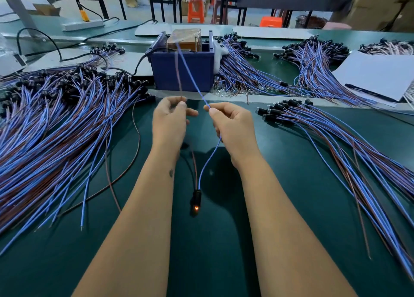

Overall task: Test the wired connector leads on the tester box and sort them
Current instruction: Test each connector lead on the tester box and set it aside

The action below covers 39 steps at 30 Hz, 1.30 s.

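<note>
Testing | left hand [171, 117] pinching thin brown wire [194, 162] | right hand [228, 123] pinching thin blue wire [209, 160], ends stretched to dark blue plastic tester box [182, 69] | black connector [196, 199] dangling between forearms over green surface [291, 184], glowing orange | light, limp; best gripped near wire ends

Bright, even overhead light, soft shadow beneath the forearms (raised wires motion-blurred), wide-angle bowing at edges.

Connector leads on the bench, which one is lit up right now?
The lead held between both hands: its black connector hangs between the forearms, glowing orange. The connectors in the surrounding piles show no glow.
</note>
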{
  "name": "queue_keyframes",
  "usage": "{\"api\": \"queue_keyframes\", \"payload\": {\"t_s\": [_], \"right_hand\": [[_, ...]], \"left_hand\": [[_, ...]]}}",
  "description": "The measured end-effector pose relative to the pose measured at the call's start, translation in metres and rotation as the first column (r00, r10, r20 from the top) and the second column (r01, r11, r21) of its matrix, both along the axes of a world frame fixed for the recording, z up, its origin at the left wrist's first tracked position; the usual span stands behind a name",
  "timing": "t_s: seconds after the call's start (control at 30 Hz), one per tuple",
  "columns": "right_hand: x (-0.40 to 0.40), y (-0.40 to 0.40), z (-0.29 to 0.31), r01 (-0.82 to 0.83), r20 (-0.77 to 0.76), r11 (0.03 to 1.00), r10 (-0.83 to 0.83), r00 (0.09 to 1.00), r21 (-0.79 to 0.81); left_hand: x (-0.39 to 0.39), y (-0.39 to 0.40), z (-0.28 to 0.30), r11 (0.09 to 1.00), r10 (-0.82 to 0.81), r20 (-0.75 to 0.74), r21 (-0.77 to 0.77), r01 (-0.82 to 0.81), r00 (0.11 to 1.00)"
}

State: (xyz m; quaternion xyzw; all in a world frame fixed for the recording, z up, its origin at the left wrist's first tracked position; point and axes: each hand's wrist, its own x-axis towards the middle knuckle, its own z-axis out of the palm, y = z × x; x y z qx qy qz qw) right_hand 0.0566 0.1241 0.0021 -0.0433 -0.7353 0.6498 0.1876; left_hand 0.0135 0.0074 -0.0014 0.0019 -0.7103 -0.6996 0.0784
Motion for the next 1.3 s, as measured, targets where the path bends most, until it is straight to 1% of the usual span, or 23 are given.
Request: {"api": "queue_keyframes", "payload": {"t_s": [0.1, 0.23, 0.27, 0.37, 0.4, 0.47, 0.53, 0.57, 0.63, 0.7, 0.77, 0.8, 0.83, 0.87, 0.9, 0.93, 0.97, 1.0, 1.03, 1.1, 1.17, 1.23, 1.3], "right_hand": [[-0.001, -0.004, -0.002, -0.03, 0.048, 0.999, 0.028, 0.998, 0.031], [-0.002, -0.004, -0.002, -0.032, 0.068, 0.998, 0.028, 0.997, 0.06], [-0.002, -0.003, -0.002, -0.034, 0.071, 0.997, 0.029, 0.997, 0.072], [0.001, -0.002, -0.002, -0.074, 0.106, 0.99, 0.061, 0.992, 0.123], [0.001, -0.001, -0.002, -0.102, 0.136, 0.981, 0.08, 0.988, 0.165], [0.003, -0.001, -0.001, -0.17, 0.219, 0.943, 0.108, 0.97, 0.287], [0.004, 0.001, 0.0, -0.222, 0.284, 0.908, 0.121, 0.951, 0.355], [0.004, 0.002, 0.0, -0.217, 0.29, 0.903, 0.11, 0.951, 0.37], [0.005, 0.004, 0.003, -0.145, 0.26, 0.886, 0.029, 0.965, 0.44], [0.006, 0.003, 0.006, -0.004, 0.183, 0.86, -0.104, 0.978, 0.511], [0.008, 0.001, 0.01, 0.173, 0.047, 0.867, -0.22, 0.974, 0.468], [0.01, 0.0, 0.013, 0.241, -0.029, 0.879, -0.252, 0.967, 0.411], [0.01, 0.0, 0.016, 0.28, -0.087, 0.901, -0.267, 0.96, 0.331], [0.011, 0.0, 0.019, 0.296, -0.127, 0.927, -0.273, 0.954, 0.23], [0.011, 0.001, 0.022, 0.302, -0.153, 0.945, -0.283, 0.947, 0.128], [0.01, 0.003, 0.023, 0.317, -0.177, 0.947, -0.304, 0.936, 0.051], [0.01, 0.006, 0.023, 0.346, -0.198, 0.938, -0.336, 0.921, 0.02], [0.009, 0.009, 0.023, 0.38, -0.213, 0.925, -0.367, 0.905, 0.024], [0.009, 0.012, 0.022, 0.406, -0.219, 0.913, -0.39, 0.894, 0.032], [0.008, 0.021, 0.019, 0.429, -0.196, 0.903, -0.415, 0.888, 0.03], [0.007, 0.036, 0.016, 0.454, -0.125, 0.889, -0.444, 0.888, 0.066], [0.008, 0.055, 0.013, 0.45, -0.048, 0.879, -0.449, 0.892, 0.154], [0.013, 0.076, 0.013, 0.408, -0.005, 0.869, -0.423, 0.906, 0.281]], "left_hand": [[0.006, 0.012, 0.001, 0.994, -0.094, -0.013, -0.063, 0.093, 0.995], [0.008, 0.012, 0.003, 0.976, -0.215, 0.037, 0.046, 0.213, 0.976], [0.008, 0.01, 0.003, 0.971, -0.237, 0.033, 0.053, 0.235, 0.971], [0.008, 0.009, 0.001, 0.978, -0.207, 0.01, 0.008, 0.207, 0.978], [0.007, 0.008, 0.001, 0.984, -0.173, 0.014, 0.033, 0.173, 0.985], [0.005, 0.005, 0.002, 0.98, -0.117, 0.029, 0.168, 0.11, 0.993], [0.003, 0.0, 0.005, 0.937, -0.1, 0.034, 0.339, 0.082, 0.994], [0.002, -0.002, 0.007, 0.905, -0.105, 0.038, 0.418, 0.079, 0.994], [0.002, -0.004, 0.009, 0.844, -0.134, 0.057, 0.53, 0.084, 0.989], [0.003, -0.004, 0.01, 0.799, -0.186, 0.073, 0.591, 0.108, 0.98], [0.004, -0.003, 0.009, 0.78, -0.236, 0.082, 0.611, 0.138, 0.968], [0.004, -0.002, 0.009, 0.79, -0.247, 0.087, 0.595, 0.148, 0.965], [0.004, 0.0, 0.008, 0.826, -0.239, 0.093, 0.543, 0.152, 0.967], [0.004, 0.002, 0.006, 0.884, -0.212, 0.091, 0.443, 0.151, 0.973], [0.005, 0.005, 0.004, 0.941, -0.181, 0.073, 0.304, 0.151, 0.981], [0.007, 0.009, 0.002, 0.976, -0.167, 0.038, 0.151, 0.159, 0.985], [0.009, 0.013, 0.0, 0.984, -0.176, -0.007, 0.013, 0.176, 0.984], [0.012, 0.017, -0.002, 0.975, -0.206, -0.051, -0.092, 0.201, 0.977], [0.016, 0.022, -0.003, 0.958, -0.252, -0.088, -0.164, 0.236, 0.964], [0.026, 0.033, -0.002, 0.91, -0.377, -0.141, -0.24, 0.338, 0.915], [0.036, 0.045, -0.003, 0.849, -0.507, -0.183, -0.279, 0.45, 0.842], [0.045, 0.054, -0.006, 0.764, -0.618, -0.194, -0.376, 0.524, 0.762], [0.048, 0.058, -0.009, 0.668, -0.705, -0.158, -0.475, 0.573, 0.691]]}}
